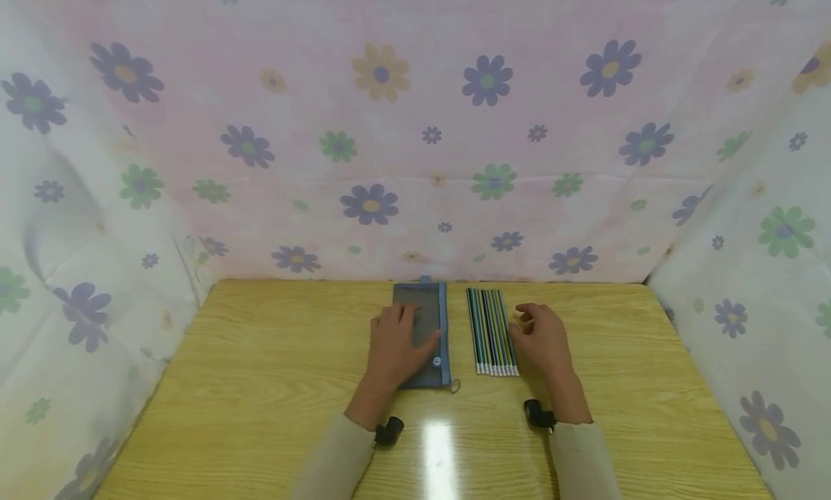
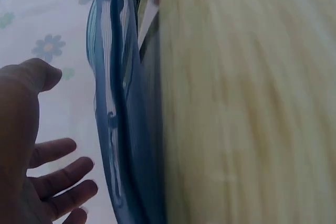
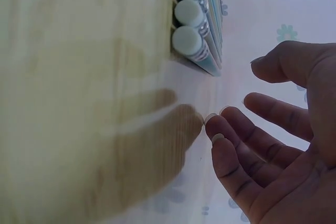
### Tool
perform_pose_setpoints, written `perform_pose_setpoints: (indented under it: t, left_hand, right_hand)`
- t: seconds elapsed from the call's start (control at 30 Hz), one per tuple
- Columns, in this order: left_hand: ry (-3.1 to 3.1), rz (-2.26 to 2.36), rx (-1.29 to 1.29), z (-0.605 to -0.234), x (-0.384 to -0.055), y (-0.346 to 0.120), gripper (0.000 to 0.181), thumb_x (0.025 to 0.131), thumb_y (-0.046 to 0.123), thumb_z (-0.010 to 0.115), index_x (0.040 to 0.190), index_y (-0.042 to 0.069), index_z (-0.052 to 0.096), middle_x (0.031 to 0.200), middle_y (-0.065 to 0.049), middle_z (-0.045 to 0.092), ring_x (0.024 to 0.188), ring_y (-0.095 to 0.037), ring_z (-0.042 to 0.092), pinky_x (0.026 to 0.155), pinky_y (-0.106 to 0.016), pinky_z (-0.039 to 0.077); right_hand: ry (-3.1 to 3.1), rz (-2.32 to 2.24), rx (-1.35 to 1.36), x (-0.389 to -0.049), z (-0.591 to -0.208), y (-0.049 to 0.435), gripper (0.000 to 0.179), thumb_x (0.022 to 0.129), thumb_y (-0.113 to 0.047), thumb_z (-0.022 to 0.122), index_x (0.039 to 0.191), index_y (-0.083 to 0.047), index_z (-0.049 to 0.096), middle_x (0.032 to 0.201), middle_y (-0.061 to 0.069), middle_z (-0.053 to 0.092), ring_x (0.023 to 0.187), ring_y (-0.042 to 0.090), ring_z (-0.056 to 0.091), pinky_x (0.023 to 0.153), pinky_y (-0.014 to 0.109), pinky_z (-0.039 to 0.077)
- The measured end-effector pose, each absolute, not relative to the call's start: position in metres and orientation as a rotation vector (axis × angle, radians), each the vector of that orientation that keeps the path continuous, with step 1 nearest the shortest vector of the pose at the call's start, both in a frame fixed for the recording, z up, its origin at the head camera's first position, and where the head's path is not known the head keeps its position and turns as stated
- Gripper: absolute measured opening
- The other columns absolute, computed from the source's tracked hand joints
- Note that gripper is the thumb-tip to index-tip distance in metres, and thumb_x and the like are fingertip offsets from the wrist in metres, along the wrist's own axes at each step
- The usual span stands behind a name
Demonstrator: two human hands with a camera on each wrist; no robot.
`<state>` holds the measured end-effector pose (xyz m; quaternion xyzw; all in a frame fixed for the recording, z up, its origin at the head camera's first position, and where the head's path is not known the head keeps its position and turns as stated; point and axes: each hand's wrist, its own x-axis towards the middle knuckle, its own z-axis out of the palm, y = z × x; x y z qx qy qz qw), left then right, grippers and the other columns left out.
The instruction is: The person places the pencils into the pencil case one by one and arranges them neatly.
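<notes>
A blue-grey mesh pencil case [image 1: 427,327] lies flat on the table, its zipper [image 2: 113,121] running along the right side. Above its left part is my left hand [image 1: 396,347], fingers relaxed and spread; in the left wrist view the hand stands apart from the case. To the right of the case, several striped pencils [image 1: 491,330] with white eraser ends [image 3: 189,13] lie side by side in a row. My right hand [image 1: 544,341] hovers just right of the row, fingers loosely bent, holding nothing. The right wrist view shows a gap between fingertips and pencils.
The wood-grain table [image 1: 279,363] reaches back to a flowered cloth [image 1: 415,146], which also hangs at both sides. A metal ring [image 1: 455,386] hangs off the case's near right corner. Dark wrist cameras [image 1: 389,432] sit on both wrists.
</notes>
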<state>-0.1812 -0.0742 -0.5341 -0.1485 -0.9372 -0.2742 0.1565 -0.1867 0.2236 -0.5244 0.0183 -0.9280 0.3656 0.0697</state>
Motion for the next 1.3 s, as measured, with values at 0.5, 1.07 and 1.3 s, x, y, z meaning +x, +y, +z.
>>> perform_pose_setpoints:
  t: [0.5,1.07,1.3]
  left_hand:
    - [-2.827,-0.634,-0.347,-0.534,-0.180,-0.048,0.072,0.094,0.061,0.071,0.140,0.006,0.061,0.130,-0.017,0.055,0.120,-0.034,0.052,0.098,-0.053,0.049]
    - [-2.789,-0.591,-0.338,-0.536,-0.175,-0.026,0.070,0.091,0.049,0.079,0.142,0.005,0.059,0.123,-0.015,0.053,0.106,-0.028,0.049,0.077,-0.038,0.057]
    - [-2.738,-0.702,-0.322,-0.540,-0.175,-0.023,0.053,0.092,0.030,0.078,0.137,0.007,0.062,0.122,-0.012,0.063,0.110,-0.028,0.058,0.080,-0.040,0.059]
  right_hand:
    - [-2.865,1.119,0.037,-0.191,-0.521,0.219,0.041,0.098,-0.012,0.067,0.136,0.005,0.065,0.112,0.023,0.069,0.099,0.039,0.071,0.082,0.054,0.060]
    - [-2.908,1.028,0.037,-0.200,-0.517,0.210,0.034,0.095,-0.012,0.067,0.122,0.007,0.071,0.102,0.021,0.072,0.093,0.037,0.069,0.083,0.056,0.057]
    - [-2.918,1.000,0.009,-0.199,-0.520,0.209,0.030,0.093,-0.010,0.067,0.118,0.007,0.072,0.098,0.019,0.071,0.089,0.035,0.067,0.081,0.054,0.057]
